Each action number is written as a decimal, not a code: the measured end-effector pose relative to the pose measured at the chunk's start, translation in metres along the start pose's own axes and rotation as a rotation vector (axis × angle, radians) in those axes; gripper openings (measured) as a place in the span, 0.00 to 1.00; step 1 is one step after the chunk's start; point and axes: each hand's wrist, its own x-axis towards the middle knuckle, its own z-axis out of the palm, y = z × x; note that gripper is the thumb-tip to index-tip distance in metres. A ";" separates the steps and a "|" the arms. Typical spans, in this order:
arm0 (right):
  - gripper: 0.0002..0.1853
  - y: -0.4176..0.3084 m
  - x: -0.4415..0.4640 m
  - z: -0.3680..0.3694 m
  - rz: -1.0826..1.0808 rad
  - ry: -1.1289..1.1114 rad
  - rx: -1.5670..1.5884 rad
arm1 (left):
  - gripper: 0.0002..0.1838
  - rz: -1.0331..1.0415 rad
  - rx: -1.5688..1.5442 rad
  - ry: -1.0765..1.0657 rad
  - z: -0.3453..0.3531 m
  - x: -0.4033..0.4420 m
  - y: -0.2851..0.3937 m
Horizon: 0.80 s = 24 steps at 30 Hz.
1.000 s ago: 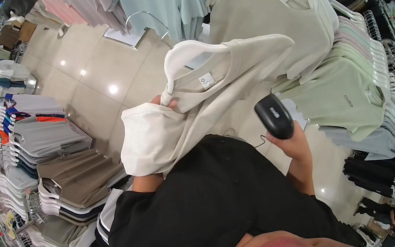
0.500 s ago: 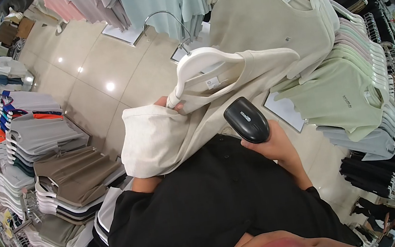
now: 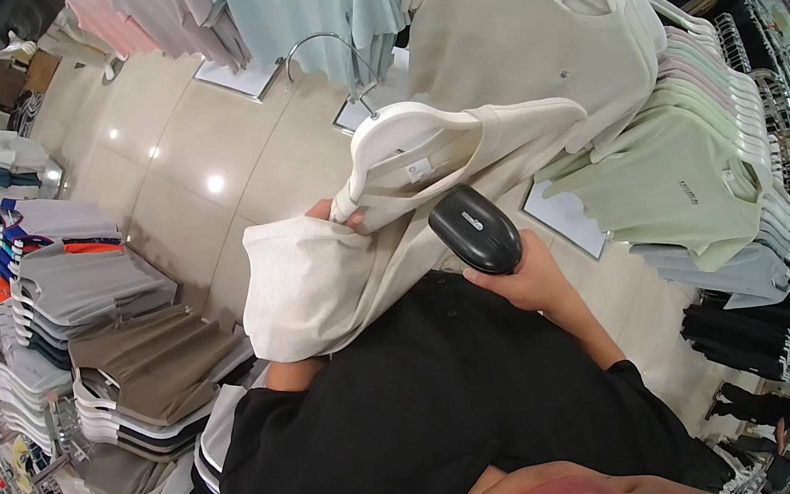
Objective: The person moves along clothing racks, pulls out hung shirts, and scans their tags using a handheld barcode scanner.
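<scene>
A cream shirt (image 3: pixel 304 285) hangs on a white hanger (image 3: pixel 399 128) with a metal hook. My left hand (image 3: pixel 338 215) grips one end of the hanger at the shirt's shoulder; the shirt covers most of that hand and the wrist. In my right hand (image 3: pixel 517 275) is a black handheld scanner (image 3: pixel 475 229), its rounded head over the lower front of the shirt. A small white label (image 3: pixel 419 170) shows inside the neckline. Whether scanner and fabric touch, I cannot tell.
Racks of shirts stand on both sides, with brown ones (image 3: pixel 157 366) at left and light green ones (image 3: pixel 674 182) at right. Beige (image 3: pixel 497 40) and pale blue shirts (image 3: pixel 321 5) hang ahead. A person in black (image 3: pixel 761 406) is at lower right.
My right hand has brought the scanner leftward, from beside the shirt to over it. The hanger has tilted and shifted slightly right and down, still in my left hand.
</scene>
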 end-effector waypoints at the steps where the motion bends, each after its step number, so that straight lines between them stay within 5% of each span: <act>1: 0.19 0.001 -0.002 -0.001 -0.081 0.021 -0.009 | 0.19 0.002 -0.006 0.000 0.000 0.000 0.000; 8: 0.20 0.065 -0.027 -0.038 -0.018 0.403 -0.017 | 0.17 0.026 -0.038 -0.003 -0.002 0.001 0.001; 11: 0.11 0.075 -0.033 -0.050 0.004 0.495 0.198 | 0.17 -0.008 -0.044 0.035 -0.003 -0.002 0.001; 14: 0.09 0.068 -0.033 -0.052 -0.181 0.642 0.316 | 0.18 -0.019 -0.258 0.042 0.007 0.000 -0.017; 17: 0.10 0.074 -0.043 -0.070 -0.314 0.767 0.388 | 0.18 -0.020 -0.107 -0.023 -0.005 -0.009 0.000; 19: 0.20 0.093 -0.045 -0.088 -0.251 0.801 0.459 | 0.19 -0.040 -0.224 -0.047 0.007 -0.008 -0.017; 23: 0.28 0.106 -0.032 -0.099 -0.526 0.510 0.554 | 0.19 -0.025 -0.364 -0.118 0.020 -0.006 -0.023; 24: 0.37 0.103 -0.018 -0.101 -0.582 0.454 0.607 | 0.19 0.006 -0.375 -0.126 0.028 0.004 -0.016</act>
